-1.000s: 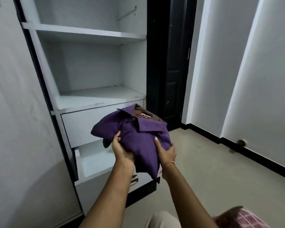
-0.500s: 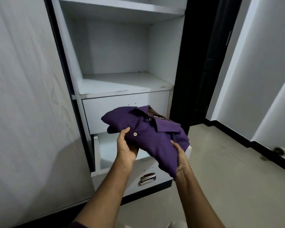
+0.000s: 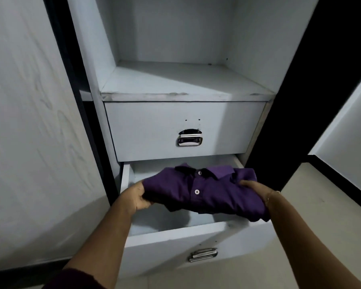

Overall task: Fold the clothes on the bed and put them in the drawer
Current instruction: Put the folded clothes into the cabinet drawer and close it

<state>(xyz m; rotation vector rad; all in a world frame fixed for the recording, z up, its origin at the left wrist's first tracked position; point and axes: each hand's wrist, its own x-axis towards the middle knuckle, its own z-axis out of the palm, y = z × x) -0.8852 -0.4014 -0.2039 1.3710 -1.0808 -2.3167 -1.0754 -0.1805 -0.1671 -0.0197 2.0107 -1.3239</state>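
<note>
Both hands holding folded shirt (image 3: 204, 192) over the open lower drawer (image 3: 175, 236), collar facing away. Left hand (image 3: 133, 198) gripping its left edge, fingers curled under the cloth. Right hand (image 3: 256, 189) gripping right edge, fingers wrapping the fabric. Upper drawer (image 3: 154, 130) sitting closed above.

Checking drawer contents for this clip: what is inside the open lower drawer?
Only bare white floor shows in the open lower drawer. The folded purple shirt, held by both hands over it, covers the middle and right, so anything beneath cannot be seen.
</note>
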